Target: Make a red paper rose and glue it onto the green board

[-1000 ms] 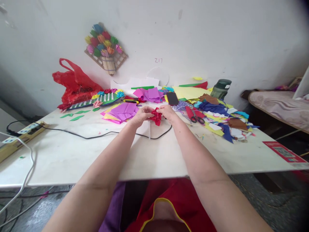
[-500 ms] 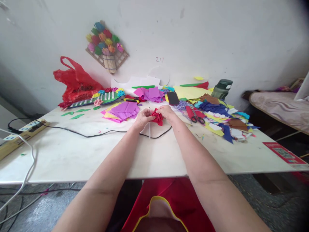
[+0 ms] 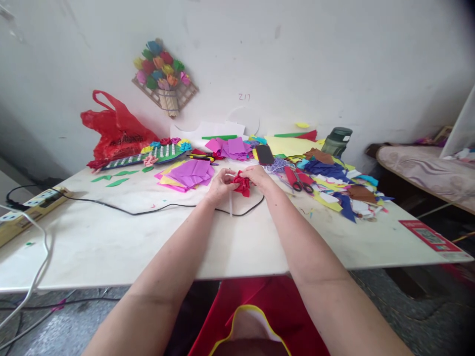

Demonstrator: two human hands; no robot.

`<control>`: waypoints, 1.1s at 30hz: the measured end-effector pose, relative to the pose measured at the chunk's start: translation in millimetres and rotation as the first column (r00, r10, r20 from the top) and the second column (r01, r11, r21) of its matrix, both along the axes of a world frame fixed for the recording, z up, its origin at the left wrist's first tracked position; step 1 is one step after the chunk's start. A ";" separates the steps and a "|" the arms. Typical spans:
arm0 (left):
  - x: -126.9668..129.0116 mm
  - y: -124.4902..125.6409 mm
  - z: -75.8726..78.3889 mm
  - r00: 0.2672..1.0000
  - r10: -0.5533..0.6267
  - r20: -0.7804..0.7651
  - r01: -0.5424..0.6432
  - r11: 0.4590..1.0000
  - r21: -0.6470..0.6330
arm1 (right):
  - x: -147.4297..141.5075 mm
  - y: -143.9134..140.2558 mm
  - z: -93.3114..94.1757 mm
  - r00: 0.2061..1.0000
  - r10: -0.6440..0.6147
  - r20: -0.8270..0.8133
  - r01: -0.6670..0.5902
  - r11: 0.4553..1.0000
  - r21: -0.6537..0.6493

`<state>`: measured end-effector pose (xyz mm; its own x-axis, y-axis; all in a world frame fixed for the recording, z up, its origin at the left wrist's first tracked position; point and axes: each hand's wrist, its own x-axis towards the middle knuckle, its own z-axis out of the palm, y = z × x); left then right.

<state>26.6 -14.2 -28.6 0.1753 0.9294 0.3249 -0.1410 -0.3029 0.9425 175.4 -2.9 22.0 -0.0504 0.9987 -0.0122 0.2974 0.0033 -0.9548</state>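
Observation:
Between both hands, above the middle of the white table (image 3: 122, 247), is a red crepe paper flower (image 3: 242, 185) with ruffled folds. My left hand (image 3: 221, 185) pinches its left side with fingers closed. My right hand (image 3: 257, 177) has its fingers closed on the top and right edge. A thin whitish stick (image 3: 230, 203) shows below the left fingers; whether it joins the flower I cannot tell. A black cable (image 3: 174, 205) runs across the table just below the hands. Left of them lies a stack of purple and yellow paper (image 3: 191, 173).
Scissors (image 3: 302, 185) and a phone (image 3: 264, 154) lie right of the hands, near a heap of paper scraps (image 3: 334, 173) and a green bottle (image 3: 337, 141). A red plastic bag (image 3: 115, 126), a decorated panel (image 3: 144, 157), green paper leaves (image 3: 118, 182) and a power strip (image 3: 33, 210) are at the left.
The view has shifted slightly. Both hands stay on the red paper flower, with only a small change in finger position.

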 end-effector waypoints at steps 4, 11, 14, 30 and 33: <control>-0.6 0.3 -1.1 0.999 -0.032 -0.011 0.032 0.999 0.032 | 0.5 -2.5 2.7 0.999 -0.010 0.037 0.010 1.000 -0.003; -2.3 1.9 -1.9 0.999 -0.022 -0.028 0.024 0.999 0.041 | -0.4 0.2 -0.2 0.999 -0.027 0.042 0.027 1.000 0.000; -2.2 2.2 -1.0 0.998 -0.016 -0.053 0.018 0.999 0.036 | -1.2 0.9 -1.4 0.998 -0.027 0.054 0.027 1.000 0.010; 1.0 -2.1 11.3 0.985 0.094 0.144 -0.072 0.986 -0.151 | 2.6 13.5 -6.1 0.998 -0.064 0.029 0.049 0.929 0.366; -1.2 -1.0 13.7 0.971 0.160 0.178 -0.128 0.975 -0.182 | 6.0 15.5 -6.2 0.972 -0.143 0.186 0.033 0.869 0.494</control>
